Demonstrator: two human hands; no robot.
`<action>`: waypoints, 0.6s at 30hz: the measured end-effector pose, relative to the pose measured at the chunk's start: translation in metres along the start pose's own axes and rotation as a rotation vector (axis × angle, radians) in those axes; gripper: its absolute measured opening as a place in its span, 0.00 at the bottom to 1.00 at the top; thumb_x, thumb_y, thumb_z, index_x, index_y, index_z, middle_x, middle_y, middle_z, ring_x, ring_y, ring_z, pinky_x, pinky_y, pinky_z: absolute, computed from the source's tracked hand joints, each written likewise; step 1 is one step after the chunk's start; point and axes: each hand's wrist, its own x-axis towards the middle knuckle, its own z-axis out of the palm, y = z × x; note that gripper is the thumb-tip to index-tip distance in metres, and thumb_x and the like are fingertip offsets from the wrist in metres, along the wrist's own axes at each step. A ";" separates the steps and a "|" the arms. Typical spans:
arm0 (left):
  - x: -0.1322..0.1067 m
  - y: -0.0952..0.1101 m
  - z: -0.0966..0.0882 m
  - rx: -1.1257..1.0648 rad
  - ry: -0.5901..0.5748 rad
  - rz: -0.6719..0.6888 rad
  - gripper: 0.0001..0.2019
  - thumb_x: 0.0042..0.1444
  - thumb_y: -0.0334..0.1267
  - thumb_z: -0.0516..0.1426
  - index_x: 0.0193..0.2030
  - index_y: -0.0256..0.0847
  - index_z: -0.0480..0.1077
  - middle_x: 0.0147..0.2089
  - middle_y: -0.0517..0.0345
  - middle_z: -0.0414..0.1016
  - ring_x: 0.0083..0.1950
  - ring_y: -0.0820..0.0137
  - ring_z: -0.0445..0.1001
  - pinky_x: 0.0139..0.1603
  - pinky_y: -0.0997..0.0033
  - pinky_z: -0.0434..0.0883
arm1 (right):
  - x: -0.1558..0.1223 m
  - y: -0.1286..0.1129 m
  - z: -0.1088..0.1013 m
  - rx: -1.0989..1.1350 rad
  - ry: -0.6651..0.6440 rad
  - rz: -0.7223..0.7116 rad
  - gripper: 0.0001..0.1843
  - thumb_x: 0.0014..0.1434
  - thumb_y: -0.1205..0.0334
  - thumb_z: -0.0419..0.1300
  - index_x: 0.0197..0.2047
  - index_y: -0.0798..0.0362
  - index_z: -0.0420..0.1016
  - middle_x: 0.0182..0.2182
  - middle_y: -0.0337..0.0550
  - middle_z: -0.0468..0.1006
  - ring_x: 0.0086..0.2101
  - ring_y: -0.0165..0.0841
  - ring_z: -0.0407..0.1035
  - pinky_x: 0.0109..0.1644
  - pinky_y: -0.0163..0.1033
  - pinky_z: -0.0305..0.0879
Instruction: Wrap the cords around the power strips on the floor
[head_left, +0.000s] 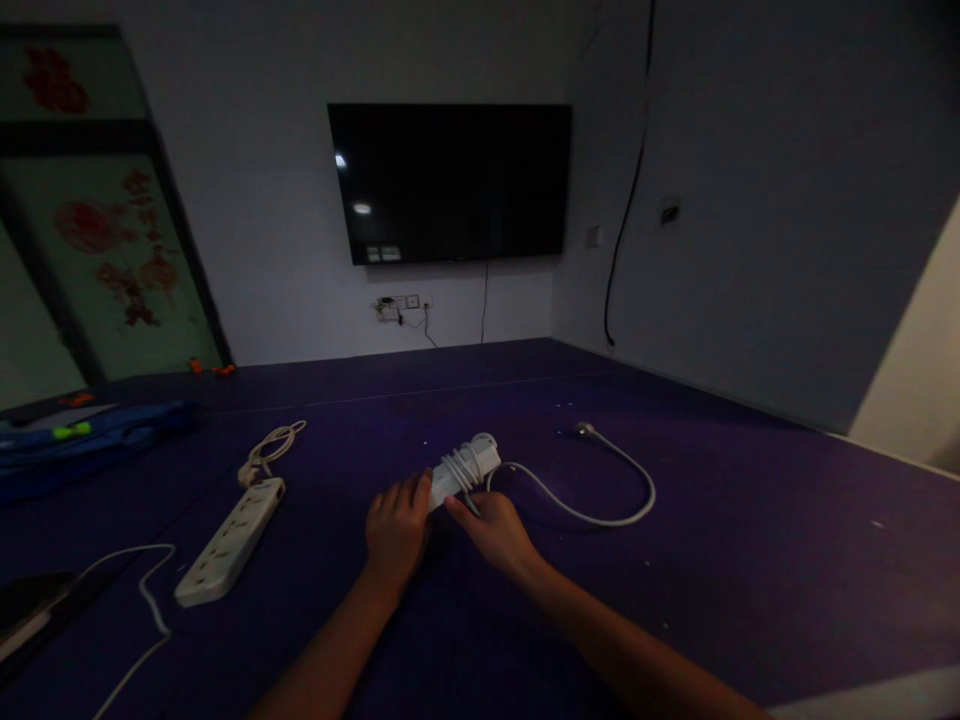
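Left hand [397, 525] grips power strip [444, 486] at near end, likely steadying it; right hand [496, 530] pinches cord [600, 522] beside strip, perhaps for tension

The cord-wrapped power strip [442, 486] is white, the floor [720, 520] dark purple, the television [454, 185] black.

Purple surface [720, 570]: white power strip [231, 548] left; blue cloth [139, 432] far left; white cord [615, 523] with plug [584, 430] right; thin cable [165, 630] near left.

cord-wrapped strip [442, 487]: near end apparently hidden | blue cloth [150, 424]: cut off left
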 end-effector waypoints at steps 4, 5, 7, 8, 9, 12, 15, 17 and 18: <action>-0.001 0.003 0.004 0.035 0.093 0.079 0.17 0.58 0.29 0.49 0.52 0.39 0.69 0.44 0.48 0.78 0.40 0.64 0.75 0.40 0.65 0.65 | 0.002 0.004 0.005 0.052 0.096 0.071 0.31 0.49 0.35 0.53 0.17 0.57 0.67 0.13 0.33 0.54 0.17 0.24 0.48 0.20 0.33 0.40; -0.001 0.004 0.005 0.047 0.111 0.098 0.17 0.58 0.29 0.49 0.52 0.39 0.69 0.44 0.49 0.78 0.40 0.65 0.75 0.40 0.65 0.65 | 0.002 0.004 0.005 0.060 0.117 0.097 0.31 0.48 0.34 0.53 0.17 0.57 0.67 0.12 0.33 0.54 0.17 0.24 0.48 0.20 0.33 0.41; -0.002 0.007 0.006 0.070 0.140 0.134 0.16 0.59 0.29 0.48 0.52 0.38 0.69 0.44 0.49 0.78 0.40 0.65 0.75 0.42 0.66 0.65 | 0.003 0.005 0.005 0.071 0.153 0.149 0.32 0.47 0.33 0.54 0.17 0.57 0.68 0.12 0.33 0.54 0.16 0.24 0.49 0.19 0.33 0.41; -0.002 0.008 0.005 0.076 0.149 0.149 0.17 0.59 0.28 0.48 0.52 0.38 0.69 0.44 0.49 0.78 0.40 0.66 0.75 0.42 0.66 0.65 | 0.003 0.005 0.004 0.077 0.169 0.172 0.32 0.46 0.33 0.55 0.17 0.57 0.68 0.11 0.33 0.55 0.16 0.24 0.49 0.19 0.33 0.42; -0.002 0.010 0.005 0.076 0.154 0.161 0.17 0.59 0.28 0.48 0.53 0.38 0.68 0.44 0.49 0.78 0.41 0.66 0.74 0.43 0.66 0.65 | 0.003 0.005 0.004 0.086 0.182 0.193 0.31 0.45 0.33 0.55 0.16 0.57 0.68 0.11 0.33 0.55 0.16 0.24 0.50 0.19 0.33 0.42; -0.003 0.015 0.004 0.040 0.146 0.188 0.18 0.58 0.27 0.48 0.54 0.36 0.67 0.45 0.48 0.77 0.42 0.65 0.74 0.46 0.64 0.65 | 0.003 0.003 0.001 0.139 0.206 0.250 0.29 0.44 0.36 0.57 0.16 0.57 0.67 0.11 0.34 0.56 0.15 0.25 0.52 0.18 0.33 0.44; -0.003 0.019 0.004 -0.055 0.107 0.191 0.19 0.58 0.31 0.49 0.56 0.35 0.66 0.46 0.46 0.76 0.43 0.63 0.73 0.48 0.61 0.65 | 0.004 -0.001 -0.002 0.221 0.226 0.285 0.26 0.46 0.40 0.58 0.16 0.56 0.67 0.12 0.35 0.59 0.16 0.25 0.54 0.18 0.32 0.46; -0.004 0.021 0.004 -0.140 0.076 0.153 0.20 0.58 0.36 0.51 0.56 0.37 0.65 0.47 0.46 0.75 0.45 0.61 0.72 0.49 0.59 0.64 | 0.004 -0.006 -0.004 0.288 0.250 0.286 0.23 0.47 0.44 0.57 0.16 0.56 0.66 0.12 0.35 0.60 0.15 0.25 0.55 0.18 0.32 0.47; -0.004 0.021 0.005 -0.191 0.061 0.123 0.20 0.57 0.39 0.52 0.57 0.38 0.65 0.48 0.46 0.75 0.46 0.61 0.72 0.50 0.58 0.65 | 0.004 -0.007 -0.005 0.320 0.261 0.284 0.22 0.47 0.45 0.57 0.16 0.55 0.66 0.12 0.35 0.59 0.15 0.25 0.54 0.18 0.33 0.48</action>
